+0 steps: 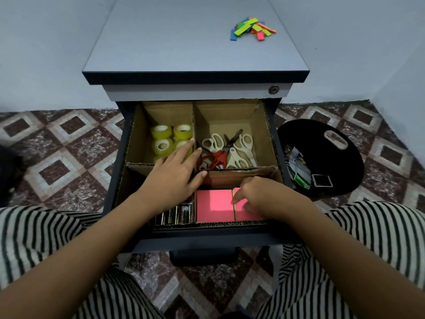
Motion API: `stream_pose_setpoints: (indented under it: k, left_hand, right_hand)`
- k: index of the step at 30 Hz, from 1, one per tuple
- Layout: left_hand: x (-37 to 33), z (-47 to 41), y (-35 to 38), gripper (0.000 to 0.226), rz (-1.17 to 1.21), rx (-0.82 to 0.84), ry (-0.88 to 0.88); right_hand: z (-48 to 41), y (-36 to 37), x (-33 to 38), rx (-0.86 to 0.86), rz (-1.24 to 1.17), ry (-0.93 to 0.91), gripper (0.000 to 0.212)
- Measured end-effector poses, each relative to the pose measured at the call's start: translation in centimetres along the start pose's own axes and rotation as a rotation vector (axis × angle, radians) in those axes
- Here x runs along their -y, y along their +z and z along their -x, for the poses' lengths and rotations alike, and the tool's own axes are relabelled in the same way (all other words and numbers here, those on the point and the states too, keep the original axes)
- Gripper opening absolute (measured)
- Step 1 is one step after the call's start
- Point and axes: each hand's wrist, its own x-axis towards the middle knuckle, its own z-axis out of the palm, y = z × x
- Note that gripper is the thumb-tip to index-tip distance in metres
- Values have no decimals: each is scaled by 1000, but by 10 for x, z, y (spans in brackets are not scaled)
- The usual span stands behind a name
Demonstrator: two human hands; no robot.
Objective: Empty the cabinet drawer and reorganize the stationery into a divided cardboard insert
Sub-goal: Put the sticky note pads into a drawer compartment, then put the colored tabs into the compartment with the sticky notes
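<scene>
The right hand [259, 194] pinched the right of two pink sticky-note pads [215, 206] lying side by side, while the left hand [174, 171] lay flat, its fingers pointing away toward four tape rolls [162, 139].

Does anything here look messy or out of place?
Yes. A loose heap of coloured strips lies on the cabinet top, outside the insert. The cardboard divider behind the pink note pads looks bent and leaning, and the scissors lie jumbled.

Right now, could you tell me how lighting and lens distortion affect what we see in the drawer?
Head view: dim light; the wide-angle lens stretches the cabinet top; the near-left compartment beneath the left hand is shadowed, its dark boxes hard to read; the pink sticky notes look vivid.
</scene>
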Motion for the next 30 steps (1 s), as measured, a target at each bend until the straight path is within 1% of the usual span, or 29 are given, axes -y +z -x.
stream_pose_setpoints:
  k: [3,5,7,9,12,15,18,19,21,23,26,28,30]
  left_hand:
    - [2,0,3,62,23,-12,9]
    - [4,2,5,73,28,-35,11]
    - [6,5,9,82,42,-70,10]
    - [8,3,10,82,76,-96,12]
    - [8,4,7,77,121,-95,4]
    - [13,5,2,76,166,-153,-12]
    - [10,0,-11,76,191,-183,-12]
    - [10,-4,-24,75,195,-223,-2]
    - [5,-14,-36,71,213,-268,36]
    - [1,-26,-53,63,217,-321,70]
    - [-7,-54,-80,39,237,-402,112]
    - [-14,-77,-95,34,244,-444,122]
    - [-21,-99,-107,34,227,-442,126]
  right_hand:
    - [4,-2,4,-37,4,12,44]
    - [7,-3,9,-107,-3,14,45]
    - [12,-6,15,-189,-18,-22,45]
    - [14,-9,17,-291,-70,-72,43]
    - [18,-18,20,-419,-211,-151,33]
    - [15,-31,19,-542,-267,-178,29]
    - [10,-50,11,-699,-301,-142,24]
    - [7,-63,9,-777,-307,-146,22]
    - [2,-79,0,-864,-363,-81,20]
    - [0,-103,-5,-876,-364,15,24]
    - [-8,-137,-20,-986,-288,81,28]
    - [-18,-157,-34,-1059,-269,130,29]
    - [-32,-170,-48,-1065,-241,195,30]
